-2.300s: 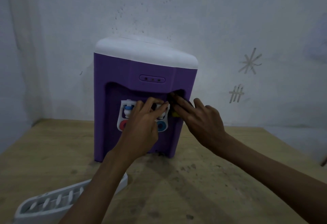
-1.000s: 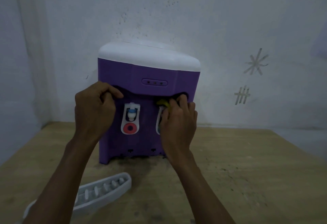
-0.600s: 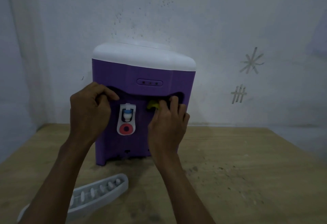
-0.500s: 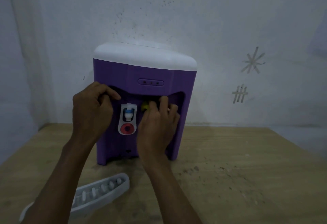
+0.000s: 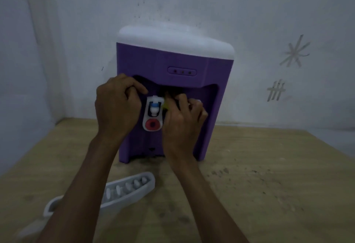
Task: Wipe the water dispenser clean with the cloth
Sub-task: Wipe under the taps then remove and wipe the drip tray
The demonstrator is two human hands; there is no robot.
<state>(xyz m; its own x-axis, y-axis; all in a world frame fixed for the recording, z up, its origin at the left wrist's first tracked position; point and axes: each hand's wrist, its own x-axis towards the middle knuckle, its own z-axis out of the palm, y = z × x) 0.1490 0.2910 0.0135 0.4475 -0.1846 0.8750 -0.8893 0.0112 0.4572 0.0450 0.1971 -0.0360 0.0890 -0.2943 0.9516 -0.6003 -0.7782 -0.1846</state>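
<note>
Against dispenser (image 5: pixel 169 58), right hand (image 5: pixel 182 120) slid cloth (image 5: pixel 165 104) leftward.

Purple water dispenser (image 5: pixel 163 58) (white top) upright on table; yellow cloth (image 5: pixel 165 104) in tap recess.

Dim, bluish, soft-focused view, motion blur on hands, wide-angle bending at edges.
</note>
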